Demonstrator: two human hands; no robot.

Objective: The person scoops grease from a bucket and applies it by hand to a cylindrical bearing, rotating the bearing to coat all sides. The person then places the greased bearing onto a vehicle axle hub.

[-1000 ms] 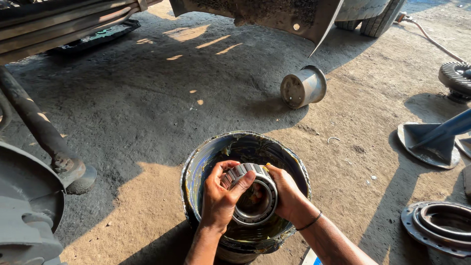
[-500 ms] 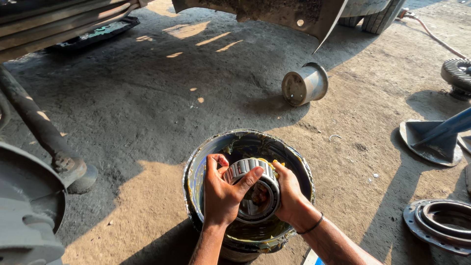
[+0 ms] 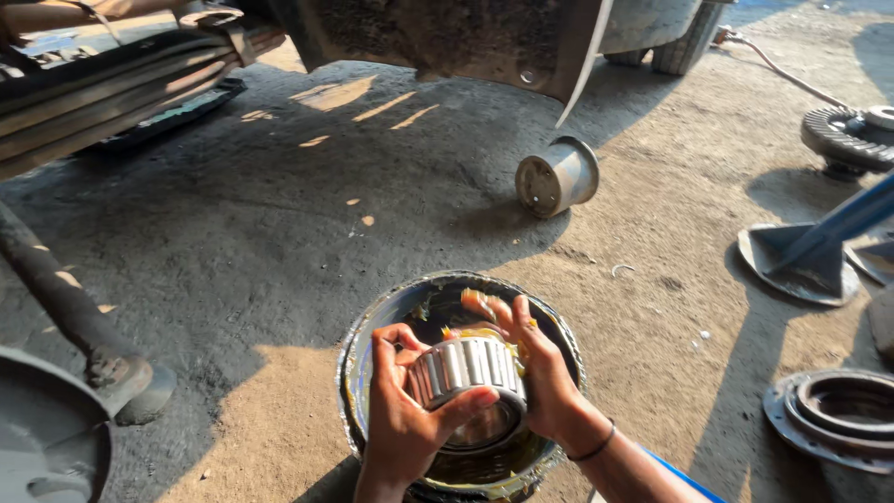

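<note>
Steel bearing (image 3: 466,368) lifted higher — right hand (image 3: 535,368) opened, greasy

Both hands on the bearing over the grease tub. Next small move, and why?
Probably turn the bearing a little in the left hand and press grease in with the right hand: its fingers carry yellow grease, the rollers facing up look bare, and the tub sits right below.
</note>
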